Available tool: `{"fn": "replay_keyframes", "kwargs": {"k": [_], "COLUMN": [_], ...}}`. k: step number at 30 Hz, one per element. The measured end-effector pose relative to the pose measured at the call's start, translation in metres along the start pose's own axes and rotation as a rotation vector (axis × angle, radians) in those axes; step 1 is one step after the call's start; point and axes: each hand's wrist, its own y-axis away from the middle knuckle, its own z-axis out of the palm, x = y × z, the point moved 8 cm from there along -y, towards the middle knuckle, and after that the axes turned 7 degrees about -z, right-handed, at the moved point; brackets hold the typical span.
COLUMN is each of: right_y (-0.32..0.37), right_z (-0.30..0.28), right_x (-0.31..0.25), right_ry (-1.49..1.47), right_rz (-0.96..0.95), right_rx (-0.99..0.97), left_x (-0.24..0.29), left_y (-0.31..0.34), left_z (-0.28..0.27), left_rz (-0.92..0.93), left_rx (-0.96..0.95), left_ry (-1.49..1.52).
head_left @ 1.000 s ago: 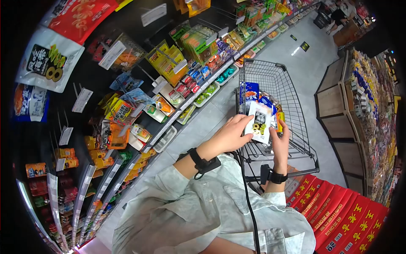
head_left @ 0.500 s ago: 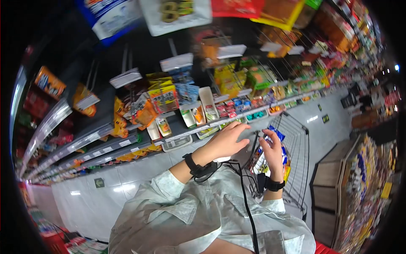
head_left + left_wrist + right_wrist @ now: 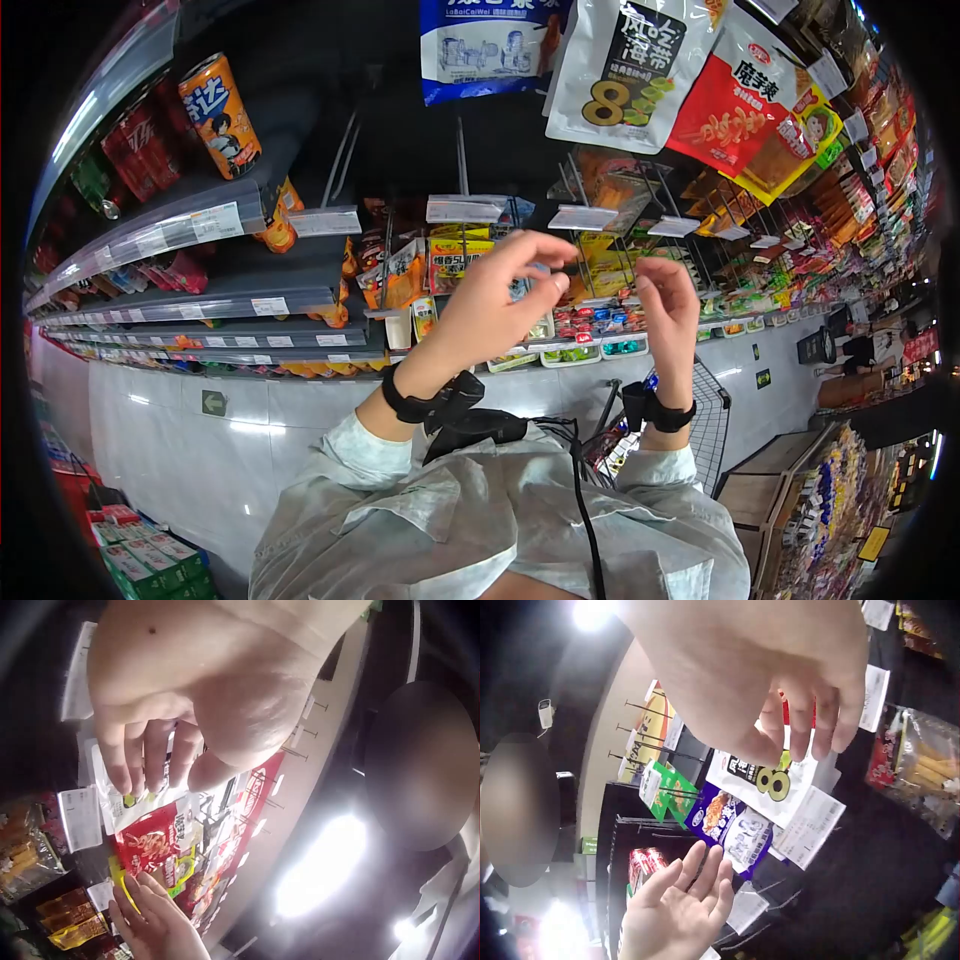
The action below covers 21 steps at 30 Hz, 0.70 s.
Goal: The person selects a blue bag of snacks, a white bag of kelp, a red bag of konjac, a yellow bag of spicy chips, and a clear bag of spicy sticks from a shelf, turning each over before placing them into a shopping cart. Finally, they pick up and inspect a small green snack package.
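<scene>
My left hand [image 3: 490, 305] is raised before the shelf rack, fingers loosely bent and holding nothing. To its right is my right hand [image 3: 668, 320], also empty, with relaxed fingers; a gap separates the two. Above them in the head view hang a blue packet [image 3: 488, 52], a white packet [image 3: 625, 85] and a red packet [image 3: 722, 120]. In the left wrist view my left hand [image 3: 202, 682] overlaps the white packet, and my right hand [image 3: 157, 922] appears below the red packet [image 3: 154, 844]. Whether either hand touches a packet cannot be told.
The wire cart [image 3: 712, 405] is partly behind my right forearm, with goods inside. Drink cans [image 3: 222, 118] stand on shelves at left, with price-tag rails [image 3: 215, 222] jutting out. Wooden display bins [image 3: 765, 480] are at right, green boxes [image 3: 150, 555] at lower left.
Both hands have let go of the white packet held over the cart and risen toward the rack. The view has turned left, bringing the hanging packets nearer the middle and the cart lower.
</scene>
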Motion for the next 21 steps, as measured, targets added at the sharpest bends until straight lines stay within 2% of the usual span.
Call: {"fn": "replay_keyframes", "kwargs": {"k": [1, 4, 7, 11, 15, 19, 21], "right_y": [-0.011, -0.041, -0.071, -0.104, -0.123, -0.138, -0.143], "right_z": [0.002, 0.006, 0.01, 0.006, 0.001, 0.003, -0.004], "right_x": [-0.009, -0.034, -0.047, -0.043, -0.027, -0.022, -0.017], "right_ry": [-0.008, -0.043, -0.079, -0.074, -0.135, -0.237, -0.24], "right_rz": [-0.042, -0.113, -0.185, -0.249, -0.192, -0.204, -0.23], "right_rx": [0.015, 0.053, 0.079, 0.098, 0.076, 0.005, 0.049], "left_x": [0.006, 0.024, 0.038, 0.038, 0.025, 0.004, 0.007], "left_y": [-0.003, -0.021, -0.038, -0.069, -0.102, -0.125, -0.125], "left_z": [-0.007, -0.024, -0.033, -0.031, -0.025, -0.018, -0.023], "left_rz": [-0.034, 0.112, 0.21, 0.219, 0.174, 0.125, 0.139], "left_rx": [0.006, 0.064, 0.216, 0.365, 0.432, 0.383, 0.461], "left_ry": [0.047, 0.112, 0.061, -0.105, -0.127, -0.05, -0.192]}}
